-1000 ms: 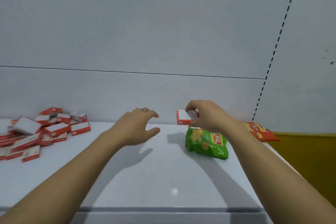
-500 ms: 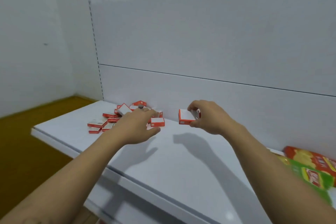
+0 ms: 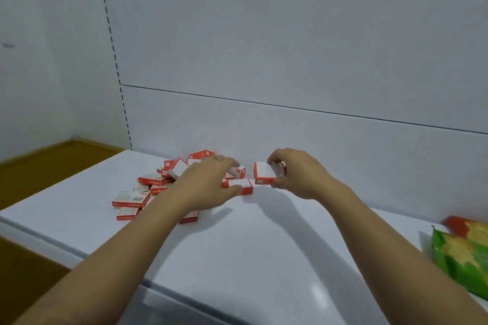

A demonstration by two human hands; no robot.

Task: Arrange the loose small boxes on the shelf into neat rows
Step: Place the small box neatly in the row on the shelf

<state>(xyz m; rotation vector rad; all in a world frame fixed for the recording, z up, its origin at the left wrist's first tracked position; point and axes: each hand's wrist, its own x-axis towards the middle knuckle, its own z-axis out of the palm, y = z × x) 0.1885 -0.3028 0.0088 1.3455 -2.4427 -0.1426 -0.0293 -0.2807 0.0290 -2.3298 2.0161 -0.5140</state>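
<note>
Reaching, head view: the left hand [image 3: 204, 187] is stretching over the right edge of the heap of small boxes [image 3: 158, 185], fingers and thumb closing around one red-and-white box [image 3: 241, 185] on the shelf [image 3: 264, 245].
Left grip: thumb is touching the near side of that box and fingers are curling over its far side; it is sitting on the shelf, so whether the grasp is firm cannot be told.
Right hand [image 3: 298, 175]: pinching a held box [image 3: 266, 173] between thumb below and fingers on top, just right of the other box and near the back panel [image 3: 290, 60].
Heap: lying loose and unsorted at the left rear of the shelf, some boxes tilted on others.
Change from half a second ago: the left hand has moved forward from hovering above the heap down to the box at its edge; the right hand is still clamping the same box.
Snack bags: a green bag [image 3: 464, 261] and a red bag [image 3: 464, 227] are lying at the right edge, well apart from the hands.
</note>
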